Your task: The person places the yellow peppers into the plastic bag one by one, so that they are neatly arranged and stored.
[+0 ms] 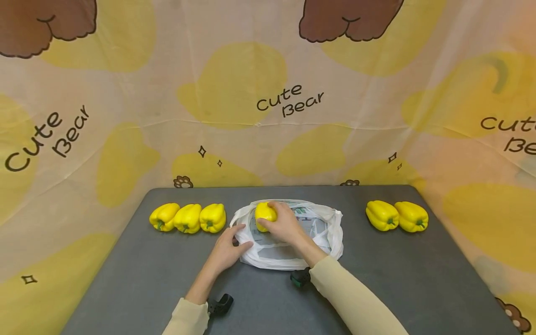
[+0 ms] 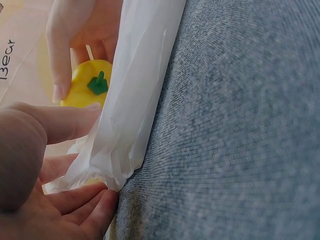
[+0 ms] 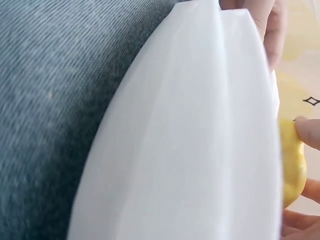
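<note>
My right hand [image 1: 286, 225] grips a yellow bell pepper [image 1: 265, 216] between thumb and fingers, over the opening of a white plastic bag [image 1: 335, 232]. In the left wrist view the green stem of that pepper [image 2: 82, 85] shows behind the bag's side. My left hand [image 1: 226, 249] holds the left rim of the bag, thumb on the inner side and fingers low on the outer side [image 2: 135, 100]. The right wrist view is mostly filled by the bag's near wall [image 3: 175, 125], which hides part of the pepper [image 3: 292, 165].
Three yellow bell peppers [image 1: 187, 218] stand in a row left of the bag on the grey table [image 1: 138, 279]. Two more peppers [image 1: 398, 216] lie side by side at the right. A printed cloth [image 1: 234, 93] hangs behind the table's back edge.
</note>
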`<state>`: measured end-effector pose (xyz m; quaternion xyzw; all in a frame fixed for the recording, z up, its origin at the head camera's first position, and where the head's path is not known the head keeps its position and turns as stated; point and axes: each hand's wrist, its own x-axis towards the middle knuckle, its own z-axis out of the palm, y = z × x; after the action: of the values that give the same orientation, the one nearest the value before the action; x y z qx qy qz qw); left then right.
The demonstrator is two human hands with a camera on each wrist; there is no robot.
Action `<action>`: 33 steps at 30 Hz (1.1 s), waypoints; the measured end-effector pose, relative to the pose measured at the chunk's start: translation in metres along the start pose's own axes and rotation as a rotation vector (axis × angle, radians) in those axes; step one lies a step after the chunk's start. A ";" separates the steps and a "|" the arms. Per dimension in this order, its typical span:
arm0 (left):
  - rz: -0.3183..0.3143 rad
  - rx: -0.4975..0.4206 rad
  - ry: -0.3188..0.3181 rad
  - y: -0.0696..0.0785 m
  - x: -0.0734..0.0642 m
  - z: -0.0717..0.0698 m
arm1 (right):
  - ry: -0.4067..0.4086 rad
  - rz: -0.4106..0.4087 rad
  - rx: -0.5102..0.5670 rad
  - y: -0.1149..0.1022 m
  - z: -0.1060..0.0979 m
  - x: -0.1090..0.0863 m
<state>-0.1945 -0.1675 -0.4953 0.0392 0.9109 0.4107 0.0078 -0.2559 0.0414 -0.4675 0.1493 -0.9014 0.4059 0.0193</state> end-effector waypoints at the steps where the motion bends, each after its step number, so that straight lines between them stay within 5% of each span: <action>1: 0.000 -0.001 -0.002 0.000 0.000 0.000 | -0.001 0.005 -0.002 0.000 0.001 0.000; 20: -0.009 -0.013 -0.005 -0.001 0.001 0.002 | -0.034 0.065 0.020 -0.009 0.001 -0.002; 33: -0.013 -0.011 -0.002 0.002 0.000 0.000 | -0.077 -0.003 0.000 -0.013 -0.042 -0.014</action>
<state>-0.1941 -0.1663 -0.4941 0.0337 0.9088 0.4156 0.0115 -0.2423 0.0678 -0.4326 0.1660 -0.9013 0.4000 -0.0147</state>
